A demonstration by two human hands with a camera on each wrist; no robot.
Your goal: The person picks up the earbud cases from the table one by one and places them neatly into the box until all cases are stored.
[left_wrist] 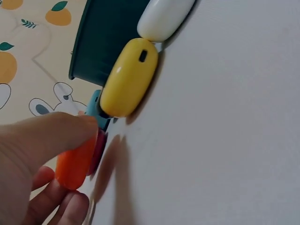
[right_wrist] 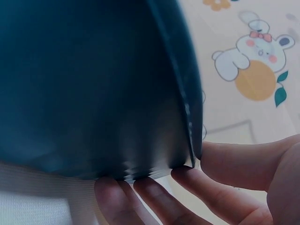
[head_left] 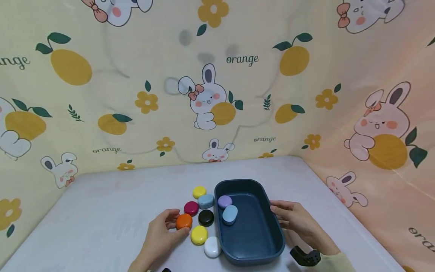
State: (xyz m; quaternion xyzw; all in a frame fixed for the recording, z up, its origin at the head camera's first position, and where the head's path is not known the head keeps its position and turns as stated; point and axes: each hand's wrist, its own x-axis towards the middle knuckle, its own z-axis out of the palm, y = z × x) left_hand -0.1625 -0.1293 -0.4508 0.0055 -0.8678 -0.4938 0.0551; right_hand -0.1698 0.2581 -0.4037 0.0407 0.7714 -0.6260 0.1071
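Observation:
My left hand (head_left: 162,230) pinches an orange rounded case (head_left: 184,221) on the white table; the left wrist view shows thumb and fingers round the orange case (left_wrist: 75,164). Beside it lie a maroon case (head_left: 191,207), a black case (head_left: 205,217), a yellow case (head_left: 199,234), a white case (head_left: 212,246), a pale blue case (head_left: 205,201) and another yellow case (head_left: 199,192). A dark blue tray (head_left: 268,241) holds a lilac case (head_left: 224,201) and a light blue case (head_left: 230,214). My right hand (head_left: 293,219) holds the tray's right rim; its fingers (right_wrist: 225,164) grip the tray wall (right_wrist: 93,84).
Cartoon-printed fabric walls with rabbits and oranges close in the table at the back and on both sides. In the left wrist view the yellow case (left_wrist: 129,77) and the white case (left_wrist: 164,18) lie against the tray (left_wrist: 103,42). A black wrist strap (head_left: 306,257) shows at the lower right.

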